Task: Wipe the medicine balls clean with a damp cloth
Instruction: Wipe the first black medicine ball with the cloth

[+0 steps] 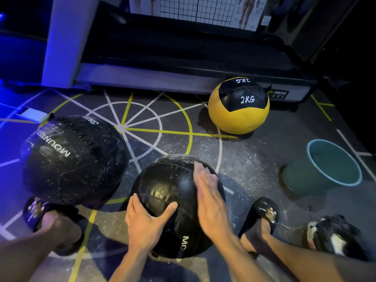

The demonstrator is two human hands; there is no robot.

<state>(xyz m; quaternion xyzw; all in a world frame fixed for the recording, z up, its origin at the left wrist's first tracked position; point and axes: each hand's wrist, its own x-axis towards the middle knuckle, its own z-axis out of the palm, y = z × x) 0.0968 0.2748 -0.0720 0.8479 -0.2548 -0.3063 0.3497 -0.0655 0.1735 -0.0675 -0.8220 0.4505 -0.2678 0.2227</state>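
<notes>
The near black medicine ball sat low in the centre of the frame, on the marked gym floor, between the person's two sandalled feet. The left hand lay on its near side, fingers spread and only lightly bent, thumb reaching across the shiny skin. The right hand pressed flat on its right flank, fingers straight. Neither held a cloth.

The ball looked heavy and slightly soft — its smooth leather-like cover glossy, probably slick when damp. It would likely handle best cradled from both sides, palms wide apart, and rolled rather than lifted.

A larger black ball speckled with white dust lay at the left, a yellow 2KG ball at upper right — and a green bucket at the right edge. A dark crumpled bundle at lower right may have been the cloth; I could not tell.
</notes>
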